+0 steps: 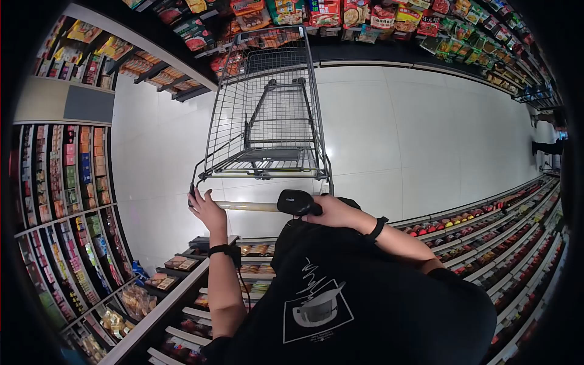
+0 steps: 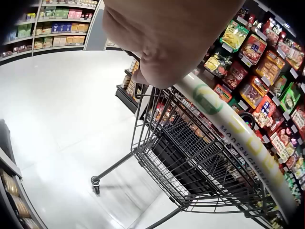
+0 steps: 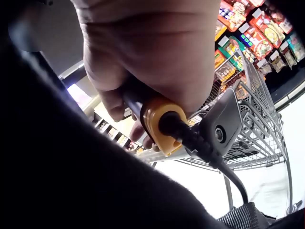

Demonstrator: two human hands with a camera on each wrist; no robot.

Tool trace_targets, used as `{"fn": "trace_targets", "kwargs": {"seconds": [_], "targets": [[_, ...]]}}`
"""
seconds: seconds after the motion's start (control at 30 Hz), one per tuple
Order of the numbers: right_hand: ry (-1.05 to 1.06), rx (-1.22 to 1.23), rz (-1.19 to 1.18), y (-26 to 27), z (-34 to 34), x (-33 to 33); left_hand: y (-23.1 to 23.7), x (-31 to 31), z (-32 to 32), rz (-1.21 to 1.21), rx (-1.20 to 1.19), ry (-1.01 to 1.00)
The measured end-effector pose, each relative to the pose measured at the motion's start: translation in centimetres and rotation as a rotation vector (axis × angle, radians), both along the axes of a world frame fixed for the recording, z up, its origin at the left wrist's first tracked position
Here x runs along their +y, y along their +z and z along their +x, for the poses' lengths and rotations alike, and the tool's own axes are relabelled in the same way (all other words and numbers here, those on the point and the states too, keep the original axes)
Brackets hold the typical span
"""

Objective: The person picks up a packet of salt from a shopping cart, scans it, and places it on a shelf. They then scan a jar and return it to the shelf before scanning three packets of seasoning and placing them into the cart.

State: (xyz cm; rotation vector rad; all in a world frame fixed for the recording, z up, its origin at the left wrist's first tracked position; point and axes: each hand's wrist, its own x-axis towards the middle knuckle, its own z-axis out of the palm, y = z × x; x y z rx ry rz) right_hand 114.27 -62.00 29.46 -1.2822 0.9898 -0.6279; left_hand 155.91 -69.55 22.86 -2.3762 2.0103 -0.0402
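Observation:
A wire shopping cart point(image 1: 267, 115) stands in front of the person, with nothing seen in its basket. Its pale handle bar point(image 1: 249, 207) carries green and yellow print in the left wrist view. My left hand point(image 1: 208, 212) rests at the bar's left end, fingers spread; in the left wrist view the hand point(image 2: 162, 43) hides that end. At the bar's right end, my right hand point(image 1: 337, 212) grips a black device point(image 1: 295, 202). The right wrist view shows the hand point(image 3: 157, 52) curled round its dark grip, which has a yellow end point(image 3: 164, 121) and a black cable point(image 3: 233, 179).
Shelves of bright packets point(image 1: 325, 13) run beyond the cart. More stocked shelves stand at left point(image 1: 64, 170) and lower right point(image 1: 517, 243), with a low display point(image 1: 182, 261) by the left forearm. Pale tiled floor point(image 1: 426, 134) extends right, where another person point(image 1: 550, 147) is partly visible.

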Motion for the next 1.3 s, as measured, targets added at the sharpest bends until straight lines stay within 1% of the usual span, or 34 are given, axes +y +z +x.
{"fn": "trace_targets", "kwargs": {"seconds": [0.03, 0.07, 0.13, 0.2, 0.27, 0.33, 0.43, 0.47, 0.57, 0.67, 0.77, 0.9, 0.93, 1.03, 1.07, 1.17, 1.3], "targets": [[0.073, 0.051, 0.016, 1.1, -0.3, -0.5, 0.1, -0.1, 0.3, 0.035, -0.014, -0.014], [0.219, 0.212, 0.086, 2.5, -0.6, -1.3, 0.3, -0.4, 0.8, 0.068, -0.028, -0.028], [0.273, 0.202, 0.059, 2.8, -0.7, -1.8, 0.9, -1.2, 1.5, 0.142, -0.068, -0.049], [0.324, 0.205, 0.065, 1.7, -0.7, -1.6, 1.0, -1.9, 1.8, 0.143, -0.076, -0.044], [0.318, 0.180, 0.061, 0.1, -0.6, -0.8, 0.7, -1.9, 2.1, 0.131, -0.093, -0.045], [0.312, 0.165, 0.066, 0.1, -0.6, -1.2, 0.7, -2.5, 2.3, 0.152, -0.101, -0.036], [0.306, 0.116, 0.138, 0.1, -0.6, -2.3, 0.9, -2.8, 2.9, 0.167, -0.135, -0.055], [0.333, 0.146, 0.170, 0.2, -0.6, -2.9, 0.9, -3.1, 3.0, 0.170, -0.146, -0.059], [0.283, 0.011, 0.179, 0.3, -0.5, -3.3, 0.3, -3.5, 3.8, 0.162, -0.157, -0.086], [0.306, 0.045, 0.155, 0.2, 0.5, -3.5, 0.4, -4.0, 4.4, 0.165, -0.168, -0.105], [0.357, 0.089, 0.186, 1.1, 0.6, -4.1, 0.8, -4.3, 4.3, 0.178, -0.171, -0.113], [0.387, -0.033, 0.235, 0.4, 1.7, -4.9, 0.8, -4.9, 5.2, 0.168, -0.154, -0.104], [0.410, 0.030, 0.250, 1.2, 2.0, -5.4, 0.7, -5.0, 5.6, 0.166, -0.152, -0.107], [0.385, -0.026, 0.312, 1.3, 3.8, -5.2, 0.8, -5.4, 6.7, 0.166, -0.134, -0.102], [0.394, -0.008, 0.438, 1.7, 4.1, -5.2, 0.7, -5.6, 7.2, 0.163, -0.120, -0.102], [0.345, -0.082, 0.309, 0.1, 6.4, -4.3, 0.9, -6.4, 8.5, 0.142, -0.094, -0.111], [0.297, -0.140, 0.397, 0.6, 9.6, -3.9, 0.6, -7.3, 11.0, 0.099, -0.066, -0.149]]}}
